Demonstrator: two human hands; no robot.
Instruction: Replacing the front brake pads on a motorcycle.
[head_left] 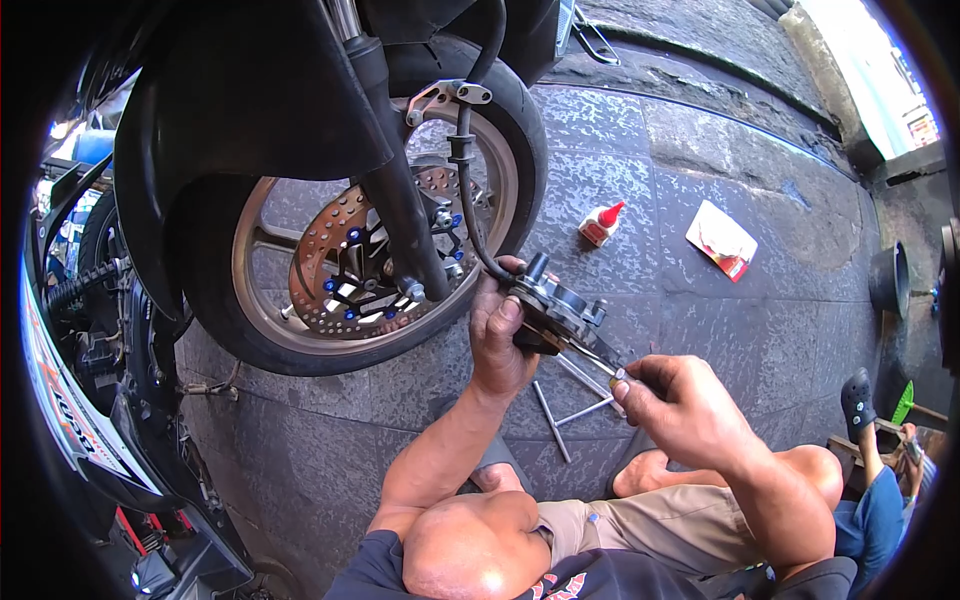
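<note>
Fitting or withdrawing a slim metal rod (597,361) at the brake caliper (565,303) appears to be the step in hand; which of the two cannot be told. The caliper is held above the floor (720,340), right of the brake disc (320,250), with a black hose (466,190) running down to it. The left hand (497,335) supports the caliper, fingers wrapped around its left end. The right hand (690,405) pinches the rod's near right end between thumb and fingers. The next move likely calls for a steady caliper and a straight, controlled rod. A T-shaped metal tool (553,424) lies below; a red-capped bottle (595,230) is farther off.
</note>
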